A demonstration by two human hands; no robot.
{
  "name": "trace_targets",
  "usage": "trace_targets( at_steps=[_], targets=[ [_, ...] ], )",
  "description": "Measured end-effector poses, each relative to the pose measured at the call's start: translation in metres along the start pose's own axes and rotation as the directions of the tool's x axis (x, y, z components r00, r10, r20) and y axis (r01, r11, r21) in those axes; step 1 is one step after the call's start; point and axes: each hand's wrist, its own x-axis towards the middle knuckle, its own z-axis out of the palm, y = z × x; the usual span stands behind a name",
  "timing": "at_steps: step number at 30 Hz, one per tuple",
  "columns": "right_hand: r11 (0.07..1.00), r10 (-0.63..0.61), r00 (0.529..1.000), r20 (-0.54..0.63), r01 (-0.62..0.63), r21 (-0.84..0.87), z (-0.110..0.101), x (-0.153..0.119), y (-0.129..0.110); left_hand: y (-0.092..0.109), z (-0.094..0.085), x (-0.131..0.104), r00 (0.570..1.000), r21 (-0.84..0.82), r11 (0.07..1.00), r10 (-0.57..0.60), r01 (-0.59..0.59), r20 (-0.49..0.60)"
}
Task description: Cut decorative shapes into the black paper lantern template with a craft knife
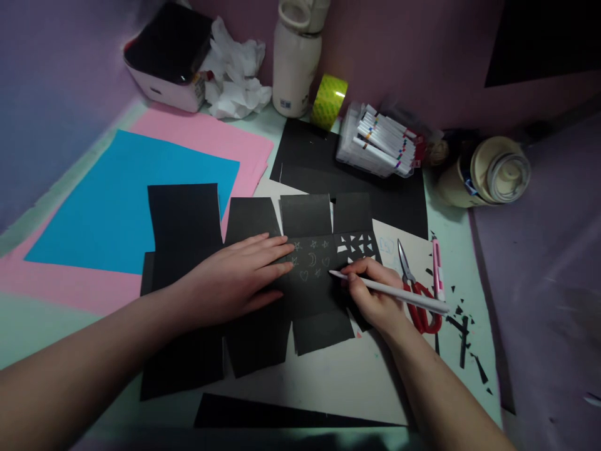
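Blue paper (141,197) lies at ten o'clock from the left hand (244,275), flat, fingers slightly spread, on black paper (312,300) mid-counter (457,263); the right hand's (375,307) fingers pinch a white pen (394,291), scissors (407,275) at three o'clock.

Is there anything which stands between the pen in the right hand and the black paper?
Nothing visible does. The right hand holds the white pen with its tip at the black paper, just beside the drawn shapes. The left hand lies on the paper, left of the tip, not blocking it.
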Motion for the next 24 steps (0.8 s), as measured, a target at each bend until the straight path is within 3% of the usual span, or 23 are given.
trace_targets(
  at_steps=[24],
  targets=[
    [0.999,-0.01,0.998,0.057,0.007,0.046,-0.0015,-0.0027,-0.0027,-0.0002,-0.0003,0.0001,1.0,-0.038,0.999,-0.012,0.012,-0.006]
  ],
)
